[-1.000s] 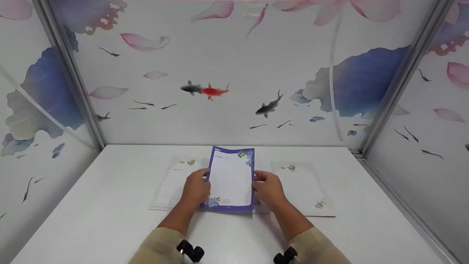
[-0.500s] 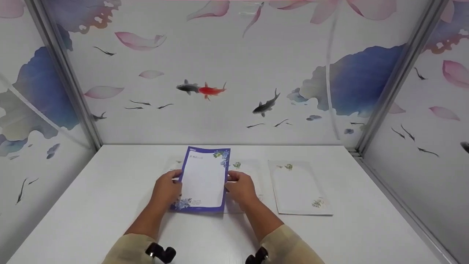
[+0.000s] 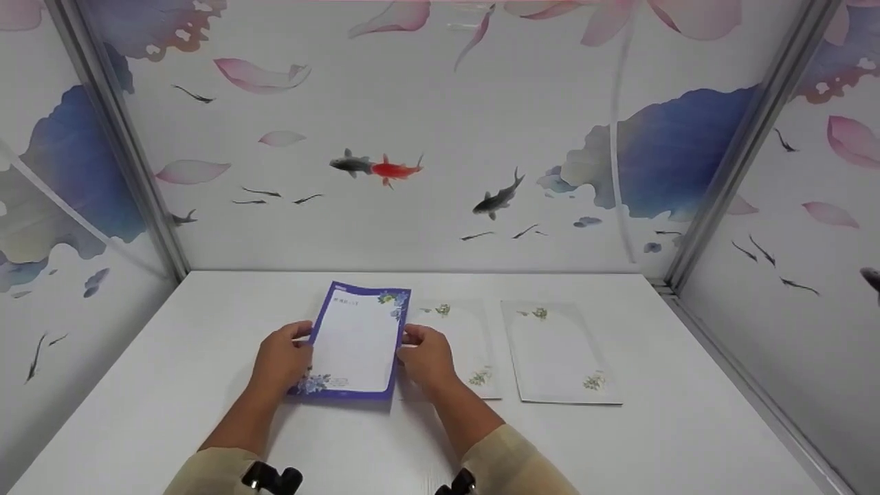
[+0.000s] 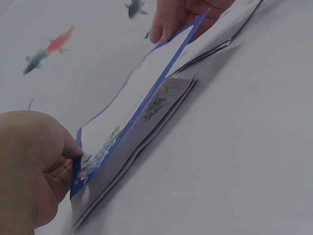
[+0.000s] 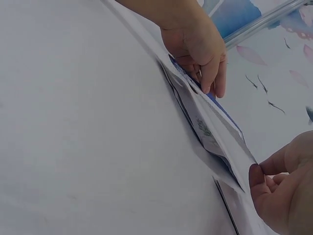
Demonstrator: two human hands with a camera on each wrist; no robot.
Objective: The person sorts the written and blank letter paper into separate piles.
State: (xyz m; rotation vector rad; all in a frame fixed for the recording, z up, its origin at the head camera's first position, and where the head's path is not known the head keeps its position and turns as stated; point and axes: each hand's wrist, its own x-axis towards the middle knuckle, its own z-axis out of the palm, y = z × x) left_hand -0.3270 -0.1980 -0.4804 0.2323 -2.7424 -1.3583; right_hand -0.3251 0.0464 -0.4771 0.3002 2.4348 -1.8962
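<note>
A sheet of paper with a purple border and blue flowers is held between both hands at the left of the table. My left hand pinches its left edge, and my right hand pinches its right edge. In the left wrist view, the sheet hovers just above a thin white stack of paper with a green plant print, tilted over it. That stack is hidden beneath the sheet in the head view. Another white paper stack, printed with small plants, lies to the right, partly behind my right hand.
Farther right on the white table lies a third white stack with similar plant prints. Panels painted with fish and petals, such as the back wall, enclose the table. Black devices sit at both wrists.
Both hands have carried the purple-bordered sheet leftward, from over the middle stack to over the left one. The middle stack is now more exposed, and the grips look unchanged.
</note>
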